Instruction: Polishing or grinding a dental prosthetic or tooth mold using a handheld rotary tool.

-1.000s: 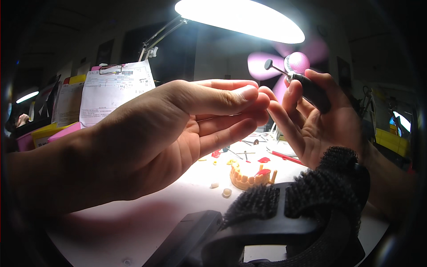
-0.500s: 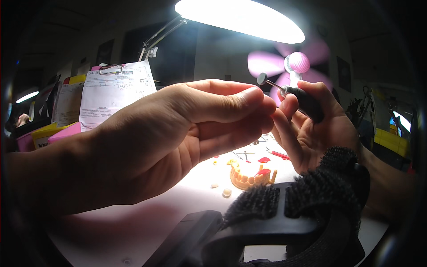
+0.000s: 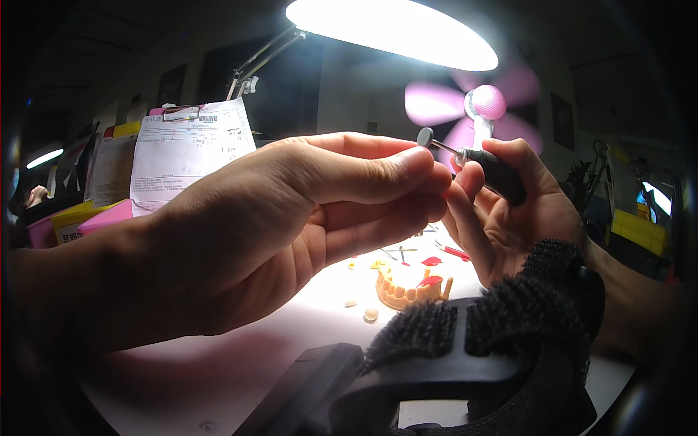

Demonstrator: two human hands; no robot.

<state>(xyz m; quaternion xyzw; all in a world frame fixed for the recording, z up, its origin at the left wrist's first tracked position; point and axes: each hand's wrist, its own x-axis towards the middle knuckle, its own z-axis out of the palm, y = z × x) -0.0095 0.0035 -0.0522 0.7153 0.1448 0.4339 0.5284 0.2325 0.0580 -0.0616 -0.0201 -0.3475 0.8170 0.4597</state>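
The tool (image 3: pixel 498 176) is in your right hand (image 3: pixel 527 218), raised above the tabletop (image 3: pixel 291 323), its disc (image 3: pixel 424 136) near your left fingertips; whether they touch is unclear. It looks light and stiff; the thin shaft is likely its delicate part, so the dark body is the place to hold. Your left hand (image 3: pixel 291 196) is pinched narrow; you can't tell what it holds. Below sit the dental model (image 3: pixel 400 296) and a loose crown (image 3: pixel 371 315); beyond, a fan (image 3: pixel 488 102) and lamp (image 3: pixel 392 29).
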